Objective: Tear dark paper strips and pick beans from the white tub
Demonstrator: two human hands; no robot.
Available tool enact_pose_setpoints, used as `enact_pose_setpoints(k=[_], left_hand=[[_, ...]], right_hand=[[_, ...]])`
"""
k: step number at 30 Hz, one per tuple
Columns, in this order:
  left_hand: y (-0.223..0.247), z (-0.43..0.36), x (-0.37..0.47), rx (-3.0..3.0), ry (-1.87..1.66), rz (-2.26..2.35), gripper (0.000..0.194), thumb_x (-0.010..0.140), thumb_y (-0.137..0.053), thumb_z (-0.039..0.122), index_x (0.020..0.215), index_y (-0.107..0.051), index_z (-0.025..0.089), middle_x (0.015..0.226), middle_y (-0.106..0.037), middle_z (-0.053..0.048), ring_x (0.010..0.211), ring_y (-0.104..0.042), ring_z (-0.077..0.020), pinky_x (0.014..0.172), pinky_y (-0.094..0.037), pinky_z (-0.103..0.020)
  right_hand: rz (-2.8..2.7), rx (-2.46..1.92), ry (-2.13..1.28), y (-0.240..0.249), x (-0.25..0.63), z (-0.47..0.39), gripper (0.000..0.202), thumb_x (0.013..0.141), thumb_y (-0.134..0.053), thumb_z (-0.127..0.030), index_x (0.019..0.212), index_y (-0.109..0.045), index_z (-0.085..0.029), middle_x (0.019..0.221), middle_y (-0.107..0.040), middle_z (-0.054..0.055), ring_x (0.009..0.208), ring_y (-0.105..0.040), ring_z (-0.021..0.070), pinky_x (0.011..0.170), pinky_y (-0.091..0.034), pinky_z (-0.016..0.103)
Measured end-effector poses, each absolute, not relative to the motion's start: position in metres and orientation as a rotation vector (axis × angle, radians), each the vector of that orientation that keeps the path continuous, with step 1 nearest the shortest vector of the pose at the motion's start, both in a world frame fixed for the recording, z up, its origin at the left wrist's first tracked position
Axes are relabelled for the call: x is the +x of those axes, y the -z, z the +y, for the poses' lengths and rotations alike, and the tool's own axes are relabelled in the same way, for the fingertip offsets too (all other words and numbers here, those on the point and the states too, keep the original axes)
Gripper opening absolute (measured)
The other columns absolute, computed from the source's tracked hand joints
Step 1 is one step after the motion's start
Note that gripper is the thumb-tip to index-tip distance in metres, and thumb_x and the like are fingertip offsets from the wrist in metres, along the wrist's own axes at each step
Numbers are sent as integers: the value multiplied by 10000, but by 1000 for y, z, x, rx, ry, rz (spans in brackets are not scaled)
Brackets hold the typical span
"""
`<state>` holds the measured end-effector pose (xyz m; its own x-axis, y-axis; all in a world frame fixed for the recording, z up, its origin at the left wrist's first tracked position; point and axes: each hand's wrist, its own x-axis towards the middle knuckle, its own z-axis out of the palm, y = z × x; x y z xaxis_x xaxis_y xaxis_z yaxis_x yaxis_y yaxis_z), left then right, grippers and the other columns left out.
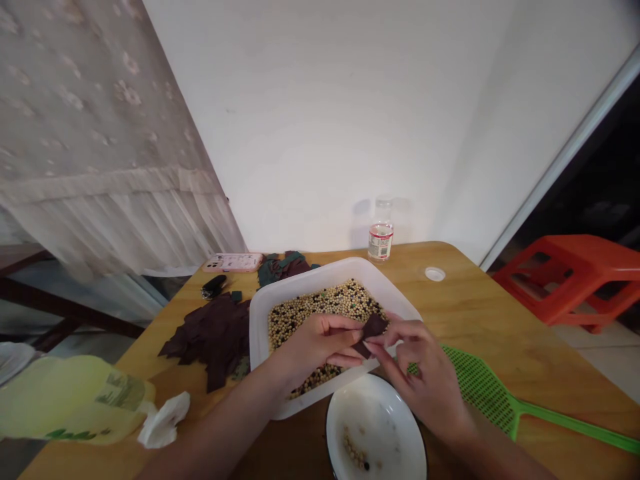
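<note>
Above the near right part of a white tray [259, 333] of tan and black beads [320, 303], both hands meet on a small dark brown piece [374, 327]. My left hand [320, 341] pinches its left side between thumb and fingers. On its right side, my right hand [417, 360] grips it with thumb and fingertips. Just below the hands is a white bowl [395, 427] with a dark rim, holding several tan beads and a black one. A pile of dark brown pieces [215, 333] lies left of the tray.
Green pieces [273, 270], a phone [233, 262] and a black object [214, 287] lie behind left. A clear bottle [381, 237] and white lid [435, 273] stand behind right. A green fly swatter [480, 383] is right; a tissue [165, 420] and yellow bottle [75, 400] are left.
</note>
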<state>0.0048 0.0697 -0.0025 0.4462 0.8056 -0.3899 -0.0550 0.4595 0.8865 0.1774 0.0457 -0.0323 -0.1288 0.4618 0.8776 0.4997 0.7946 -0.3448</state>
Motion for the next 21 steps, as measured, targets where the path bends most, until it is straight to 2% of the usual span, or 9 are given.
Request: enact_pose_setpoints(k=[6,12,16,21], left_hand=[[3,71,5,947,-660,961,413,558,-809,422,860,-702,161,711,-723,-17,684,-679,-130,757,-531,-287],[5,72,6,955,-668,963,428,523,-821,433,836,-708,164,718,-718,-8,670,-673,-120,741,-532,-273],[5,72,6,959,-674,956,415,526,-820,430,826,-712,165,706,-710,0,665,-670,-116,749,-530,-273],[5,72,6,970,-676,946,371,545,-814,420,801,-714,172,758,-714,0,692,-674,-117,744,-531,-260]], right_hand=[[-1763,-753,99,33,178,47,277,803,-575,-53,671,-403,-225,737,-496,-29,645,-611,101,844,-576,380],[-1869,-697,104,38,179,45,255,814,-562,-43,674,-433,-213,753,-525,-23,670,-596,100,944,-518,403],[-1849,-730,113,41,179,45,267,807,-556,-28,657,-429,-208,744,-509,-29,655,-575,91,953,-509,393],[-1892,-657,119,42,178,45,219,802,-573,-39,713,-471,-211,774,-561,-25,661,-569,99,956,-498,439]])
